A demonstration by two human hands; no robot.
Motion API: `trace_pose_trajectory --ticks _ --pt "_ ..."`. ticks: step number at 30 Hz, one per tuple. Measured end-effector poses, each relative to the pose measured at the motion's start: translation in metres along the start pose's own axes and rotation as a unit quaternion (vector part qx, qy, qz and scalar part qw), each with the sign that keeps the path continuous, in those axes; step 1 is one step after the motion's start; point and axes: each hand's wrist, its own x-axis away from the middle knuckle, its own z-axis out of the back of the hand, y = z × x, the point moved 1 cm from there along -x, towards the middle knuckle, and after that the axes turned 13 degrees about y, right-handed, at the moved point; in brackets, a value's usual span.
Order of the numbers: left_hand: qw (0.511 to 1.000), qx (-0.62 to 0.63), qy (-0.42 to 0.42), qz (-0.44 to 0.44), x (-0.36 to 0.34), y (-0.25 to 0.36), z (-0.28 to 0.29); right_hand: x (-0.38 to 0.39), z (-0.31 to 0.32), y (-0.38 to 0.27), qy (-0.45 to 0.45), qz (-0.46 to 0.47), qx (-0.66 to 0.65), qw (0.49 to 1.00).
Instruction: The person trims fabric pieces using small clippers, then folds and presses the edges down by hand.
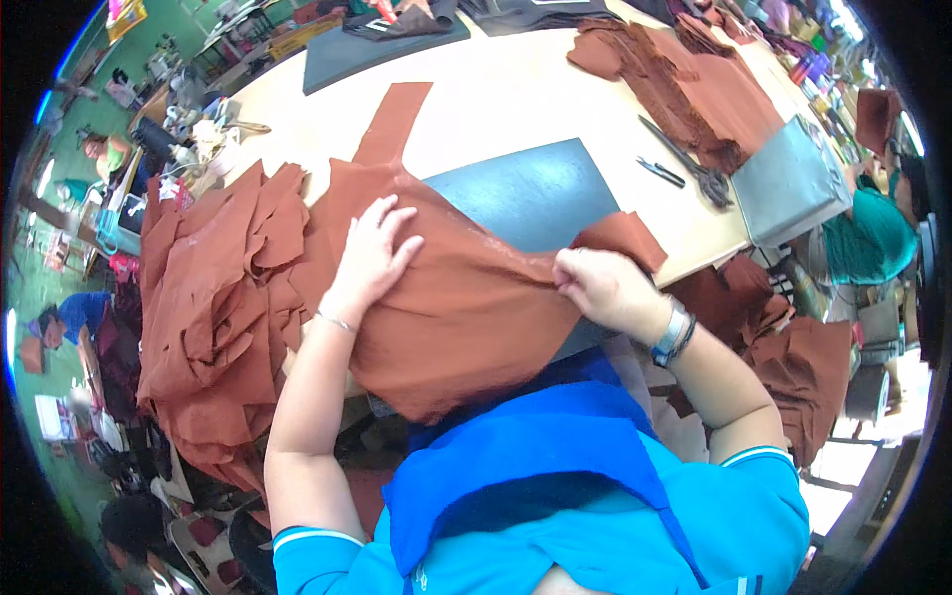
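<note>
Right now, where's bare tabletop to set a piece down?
Bare table between the rust strip and the far fabric heap. The grey mat is partly free. Crowded: left fabric stack, scissors at right.

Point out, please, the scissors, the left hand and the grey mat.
scissors (694,167): head view, on the blades near the pivot.
left hand (372,258): head view, on the back of the hand.
grey mat (535,193): head view, on its bare middle.

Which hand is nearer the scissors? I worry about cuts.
Right. The right hand pinches the rust fabric piece just below the scissors; the left hand lies farther left.
</note>
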Motion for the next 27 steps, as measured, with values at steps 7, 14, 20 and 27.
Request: trace_pose_trajectory --ticks 7,14,20,27 --pt "0.985 -0.013 -0.114 -0.127 0.017 0.093 0.03 -0.094 0.043 0.062 0.294 0.069 0.162 0.94" --pt "0.986 0.021 -0.164 0.006 0.064 0.166 -0.021 -0.063 -0.003 0.041 0.109 0.016 0.052 0.993" --pt "0.974 0.098 -0.205 -0.007 0.048 0.16 -0.001 -0.013 -0.024 0.067 0.076 -0.069 0.199 0.975" --pt "0.98 0.098 -0.17 0.032 0.08 0.169 -0.01 -0.028 -0.006 0.08 0.126 -0.037 0.225 0.965"
